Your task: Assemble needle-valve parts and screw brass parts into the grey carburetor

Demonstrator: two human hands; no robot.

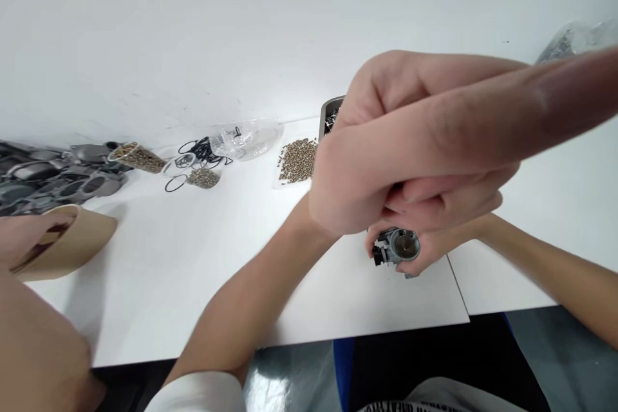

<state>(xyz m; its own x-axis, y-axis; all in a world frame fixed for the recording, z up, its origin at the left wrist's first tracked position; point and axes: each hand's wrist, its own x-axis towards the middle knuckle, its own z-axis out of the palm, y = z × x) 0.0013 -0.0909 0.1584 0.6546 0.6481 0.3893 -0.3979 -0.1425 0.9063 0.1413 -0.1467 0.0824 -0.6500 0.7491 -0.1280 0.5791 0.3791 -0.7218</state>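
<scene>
My right hand (437, 241) reaches in from the right and grips a small grey metal carburetor (398, 246) just above the white table (193, 270). My left hand (376, 161) is curled shut directly above it, overlapping the right hand's fingers and hiding most of the carburetor. Nothing shows inside the left hand. A long skin-toned shape (555, 96) runs from that fist to the right edge, close to the camera and blurred. I cannot tell what it is.
Behind the hands sit a metal tray (328, 112), a pile of small brass parts (297, 159), black O-rings (200, 149) by a plastic bag (246, 138), and a tipped cup of brass bits (138, 156). Grey castings (48, 177) lie far left. Another person's hand (24, 238) enters at left.
</scene>
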